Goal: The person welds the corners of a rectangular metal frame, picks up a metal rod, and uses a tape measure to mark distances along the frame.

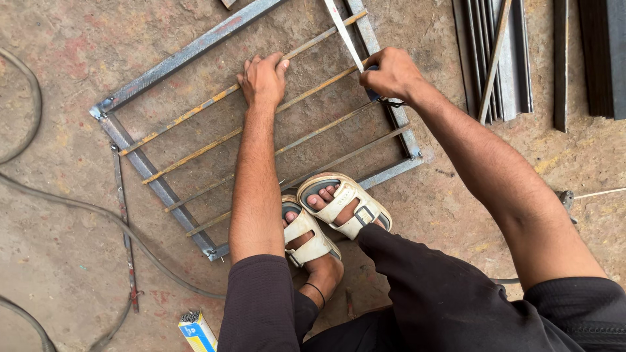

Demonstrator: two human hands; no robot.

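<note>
Metal frame (163, 65) with thin rods lies on the floor under both hands. Left hand (263, 79) presses flat, fingers curled over 1 rod (195, 111). Right hand (390, 73) is closed around a flat metal strip (342, 29) just above it.

Left hand (263, 79) on rod (195, 112), right hand (390, 73) gripping tape measure (343, 32)
</note>
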